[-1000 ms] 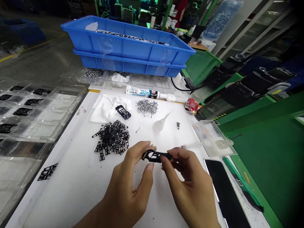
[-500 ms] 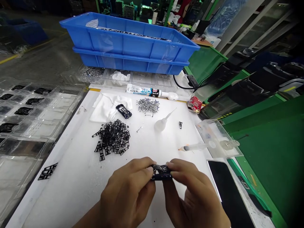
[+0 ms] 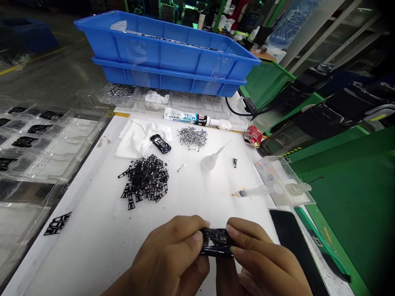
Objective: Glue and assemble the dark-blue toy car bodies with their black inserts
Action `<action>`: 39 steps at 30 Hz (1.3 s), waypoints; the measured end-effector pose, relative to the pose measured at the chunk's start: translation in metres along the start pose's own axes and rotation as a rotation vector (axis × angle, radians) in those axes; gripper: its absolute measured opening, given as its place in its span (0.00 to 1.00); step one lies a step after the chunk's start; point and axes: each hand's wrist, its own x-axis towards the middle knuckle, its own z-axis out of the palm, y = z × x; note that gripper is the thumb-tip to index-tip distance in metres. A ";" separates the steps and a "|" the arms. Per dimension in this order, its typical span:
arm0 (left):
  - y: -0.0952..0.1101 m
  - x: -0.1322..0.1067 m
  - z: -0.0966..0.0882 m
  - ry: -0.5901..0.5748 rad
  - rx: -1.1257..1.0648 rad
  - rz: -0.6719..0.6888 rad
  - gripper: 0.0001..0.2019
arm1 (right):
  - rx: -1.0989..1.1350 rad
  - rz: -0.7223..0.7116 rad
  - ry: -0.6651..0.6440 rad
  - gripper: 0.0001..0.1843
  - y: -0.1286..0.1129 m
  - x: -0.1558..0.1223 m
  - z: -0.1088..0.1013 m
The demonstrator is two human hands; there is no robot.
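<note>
Head view: left hand point(image 3: 173, 250) and right hand point(image 3: 268, 257) pinch opposite sides of a toy car point(image 3: 217, 243) above the table point(image 3: 92, 238); turned since a second ago, it now presents one end, occupying both hands.

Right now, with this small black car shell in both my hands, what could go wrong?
Your left hand and right hand pinch the glossy car shell at its sides, so a hard squeeze might smudge or stress it. The syringe lies just beyond your right hand and could get knocked. The loose pile of black frames might scatter if your left hand brushes it.
</note>
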 end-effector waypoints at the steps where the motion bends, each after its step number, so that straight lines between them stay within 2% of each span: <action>1: 0.000 0.002 0.000 0.007 -0.012 -0.011 0.28 | 0.010 -0.021 -0.012 0.20 0.002 0.002 0.001; 6: 0.000 0.011 0.005 0.051 -0.032 -0.021 0.26 | 0.003 -0.185 -0.077 0.13 0.013 0.012 -0.001; 9: -0.003 0.012 0.006 0.067 -0.026 -0.003 0.24 | -0.020 -0.206 -0.084 0.12 0.018 0.010 -0.002; 11: -0.005 0.010 0.004 0.016 0.001 0.012 0.27 | -0.014 -0.170 -0.060 0.16 0.019 0.007 -0.002; 14: -0.006 0.005 -0.001 -0.122 0.043 0.043 0.34 | 0.025 -0.137 -0.053 0.21 0.015 0.004 -0.003; 16: -0.006 0.003 -0.003 -0.149 0.051 0.049 0.34 | 0.020 -0.131 -0.062 0.21 0.012 0.002 -0.003; 18: -0.007 0.004 -0.001 -0.085 0.057 0.059 0.30 | -0.012 -0.110 -0.067 0.20 0.011 0.002 -0.003; 21: -0.007 0.011 0.005 0.050 0.062 0.186 0.21 | -0.026 -0.138 -0.047 0.15 0.014 0.003 -0.003; 23: -0.007 0.018 0.007 0.035 0.085 0.291 0.20 | -0.002 -0.196 -0.032 0.14 0.017 0.005 -0.003; 26: -0.006 0.023 0.007 0.006 0.124 0.346 0.20 | 0.021 -0.237 -0.067 0.16 0.021 0.010 -0.004; 28: -0.006 0.022 0.005 0.016 0.097 0.334 0.20 | 0.037 -0.247 -0.109 0.16 0.022 0.013 -0.006; 33: -0.008 0.019 0.001 -0.098 -0.046 0.295 0.21 | 0.053 -0.268 -0.117 0.18 0.027 0.014 -0.006; 36: -0.011 0.021 -0.001 -0.143 -0.139 0.179 0.20 | 0.034 -0.276 -0.165 0.20 0.028 0.018 -0.004; 39: -0.015 0.023 -0.002 -0.213 -0.273 0.004 0.16 | -0.076 -0.333 -0.229 0.21 0.023 0.029 -0.004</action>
